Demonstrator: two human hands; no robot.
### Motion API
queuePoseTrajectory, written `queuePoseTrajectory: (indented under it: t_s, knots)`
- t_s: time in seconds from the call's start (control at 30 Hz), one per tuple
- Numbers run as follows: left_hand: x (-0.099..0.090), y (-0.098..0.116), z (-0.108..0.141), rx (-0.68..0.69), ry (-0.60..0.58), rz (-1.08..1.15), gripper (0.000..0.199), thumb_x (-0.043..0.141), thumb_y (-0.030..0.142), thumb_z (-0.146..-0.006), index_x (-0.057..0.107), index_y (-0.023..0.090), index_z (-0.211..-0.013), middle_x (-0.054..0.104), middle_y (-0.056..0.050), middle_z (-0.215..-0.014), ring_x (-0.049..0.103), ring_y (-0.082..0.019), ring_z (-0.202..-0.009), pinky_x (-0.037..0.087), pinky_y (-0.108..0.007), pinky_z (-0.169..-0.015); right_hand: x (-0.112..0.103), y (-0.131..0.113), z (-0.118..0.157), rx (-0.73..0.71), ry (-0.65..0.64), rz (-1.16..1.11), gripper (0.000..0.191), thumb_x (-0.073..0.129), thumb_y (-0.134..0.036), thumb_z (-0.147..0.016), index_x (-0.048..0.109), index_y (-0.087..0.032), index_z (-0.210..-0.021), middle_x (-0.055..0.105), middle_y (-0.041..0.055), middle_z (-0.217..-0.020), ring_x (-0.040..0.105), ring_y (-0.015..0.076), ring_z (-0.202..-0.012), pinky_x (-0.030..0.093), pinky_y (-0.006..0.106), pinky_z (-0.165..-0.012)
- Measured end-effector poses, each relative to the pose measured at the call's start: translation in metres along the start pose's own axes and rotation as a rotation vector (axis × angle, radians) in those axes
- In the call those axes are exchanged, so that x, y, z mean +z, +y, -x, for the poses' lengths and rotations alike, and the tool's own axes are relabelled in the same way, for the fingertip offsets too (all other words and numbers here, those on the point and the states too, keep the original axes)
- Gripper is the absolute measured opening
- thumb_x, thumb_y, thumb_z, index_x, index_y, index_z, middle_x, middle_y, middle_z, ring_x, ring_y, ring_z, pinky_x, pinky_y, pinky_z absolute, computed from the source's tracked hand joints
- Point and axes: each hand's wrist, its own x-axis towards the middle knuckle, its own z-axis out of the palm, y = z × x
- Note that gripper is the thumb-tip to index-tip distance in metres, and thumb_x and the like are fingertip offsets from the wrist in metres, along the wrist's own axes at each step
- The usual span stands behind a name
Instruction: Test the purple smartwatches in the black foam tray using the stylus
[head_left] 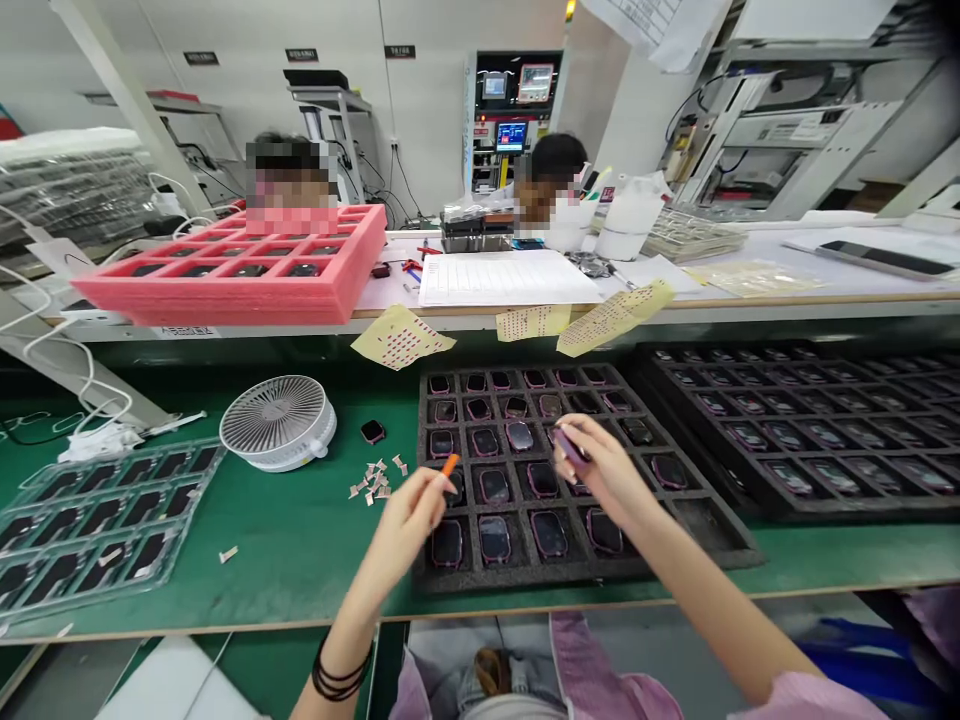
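Observation:
My left hand (405,530) is shut on a small orange stick (450,465), held above the near left of a black foam tray (517,575). My right hand (604,470) pinches a small dark device with a purple edge (570,447) over the tray's middle. The tray's square compartments hold several dark watch-shaped devices with pinkish rims, such as one near the front (550,533). My hands are apart and touch neither the tray nor its devices. A loose device (373,431) and a small heap of tan scraps (375,480) lie on the green mat left of the tray.
A second black tray (795,430) sits to the right, and a clear plastic tray (97,520) and a white fan (277,420) to the left. Yellow sticker sheets (401,338) hang over the bench edge. Co-workers sit beyond a pink foam tray (232,275).

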Motion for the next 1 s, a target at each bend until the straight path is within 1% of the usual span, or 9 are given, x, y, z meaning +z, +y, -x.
queuePoseTrajectory:
  t_s: [0.07, 0.1, 0.17, 0.23, 0.37, 0.47, 0.63, 0.8, 1.0]
  knots:
    - [0.024, 0.016, 0.001, -0.004, -0.165, 0.101, 0.039, 0.04, 0.053, -0.089, 0.054, 0.017, -0.081, 0.034, 0.009, -0.049, 0.025, -0.007, -0.04, 0.023, -0.019, -0.043, 0.031, 0.002, 0.012, 0.069, -0.089, -0.218, 0.022, 0.069, -0.036, -0.08, 0.053, -0.022, -0.083, 0.049, -0.0059, -0.055, 0.038, 0.0076, -0.041, 0.029, 0.02, -0.039]
    - [0.034, 0.021, 0.0, 0.0, -0.217, 0.13, 0.04, 0.04, 0.053, -0.089, 0.054, 0.017, -0.08, 0.034, 0.01, -0.048, 0.024, -0.007, -0.039, 0.021, -0.019, -0.042, 0.042, 0.004, 0.016, 0.102, -0.113, -0.301, 0.021, 0.069, -0.035, -0.08, 0.053, -0.022, -0.081, 0.048, -0.0065, -0.055, 0.035, 0.0067, -0.04, 0.027, 0.019, -0.038]
    - [0.049, 0.027, -0.002, 0.012, -0.264, 0.16, 0.041, 0.041, 0.054, -0.088, 0.053, 0.017, -0.077, 0.033, 0.01, -0.047, 0.023, -0.006, -0.039, 0.02, -0.02, -0.041, 0.057, 0.008, 0.02, 0.143, -0.141, -0.406, 0.023, 0.069, -0.034, -0.081, 0.051, -0.02, -0.075, 0.045, -0.0069, -0.054, 0.032, 0.0057, -0.039, 0.026, 0.018, -0.037]
    - [0.055, 0.027, -0.004, 0.027, -0.258, 0.169, 0.041, 0.041, 0.054, -0.088, 0.052, 0.017, -0.075, 0.032, 0.009, -0.047, 0.024, -0.006, -0.039, 0.02, -0.02, -0.041, 0.064, 0.011, 0.02, 0.158, -0.146, -0.44, 0.026, 0.069, -0.034, -0.081, 0.05, -0.019, -0.071, 0.044, -0.0069, -0.053, 0.031, 0.0053, -0.039, 0.028, 0.018, -0.038]
    - [0.056, 0.023, -0.007, 0.063, -0.216, 0.126, 0.042, 0.042, 0.052, -0.089, 0.054, 0.016, -0.073, 0.033, 0.008, -0.048, 0.027, -0.007, -0.041, 0.021, -0.021, -0.042, 0.065, 0.013, 0.021, 0.143, -0.14, -0.446, 0.029, 0.07, -0.034, -0.081, 0.049, -0.019, -0.068, 0.043, -0.0069, -0.052, 0.03, 0.0052, -0.039, 0.028, 0.018, -0.038]
    - [0.054, 0.022, -0.007, 0.072, -0.214, 0.103, 0.042, 0.042, 0.051, -0.089, 0.057, 0.015, -0.073, 0.033, 0.008, -0.048, 0.027, -0.007, -0.042, 0.022, -0.021, -0.043, 0.064, 0.014, 0.022, 0.132, -0.138, -0.436, 0.031, 0.069, -0.035, -0.081, 0.047, -0.019, -0.066, 0.042, -0.0071, -0.05, 0.03, 0.0054, -0.039, 0.028, 0.018, -0.038]
    - [0.056, 0.024, -0.006, 0.077, -0.2, 0.085, 0.042, 0.043, 0.049, -0.089, 0.059, 0.013, -0.073, 0.034, 0.007, -0.049, 0.027, -0.007, -0.045, 0.022, -0.022, -0.044, 0.064, 0.016, 0.022, 0.126, -0.086, -0.347, 0.028, 0.07, -0.038, -0.079, 0.05, -0.02, -0.072, 0.046, -0.0068, -0.048, 0.033, 0.0061, -0.038, 0.028, 0.018, -0.038]
    - [0.056, 0.026, -0.006, 0.055, -0.204, 0.105, 0.044, 0.043, 0.052, -0.088, 0.057, 0.014, -0.072, 0.033, 0.007, -0.047, 0.026, -0.007, -0.043, 0.02, -0.022, -0.043, 0.065, 0.019, 0.021, 0.129, -0.12, -0.424, 0.029, 0.068, -0.036, -0.082, 0.05, -0.019, -0.068, 0.043, -0.0071, -0.049, 0.03, 0.0058, -0.039, 0.029, 0.018, -0.038]
    - [0.056, 0.023, -0.006, 0.04, -0.198, 0.118, 0.044, 0.044, 0.054, -0.087, 0.057, 0.015, -0.072, 0.032, 0.008, -0.046, 0.025, -0.007, -0.041, 0.019, -0.022, -0.042, 0.066, 0.019, 0.02, 0.126, -0.124, -0.413, 0.032, 0.066, -0.038, -0.083, 0.048, -0.019, -0.065, 0.041, -0.0071, -0.049, 0.031, 0.0061, -0.039, 0.031, 0.019, -0.039]
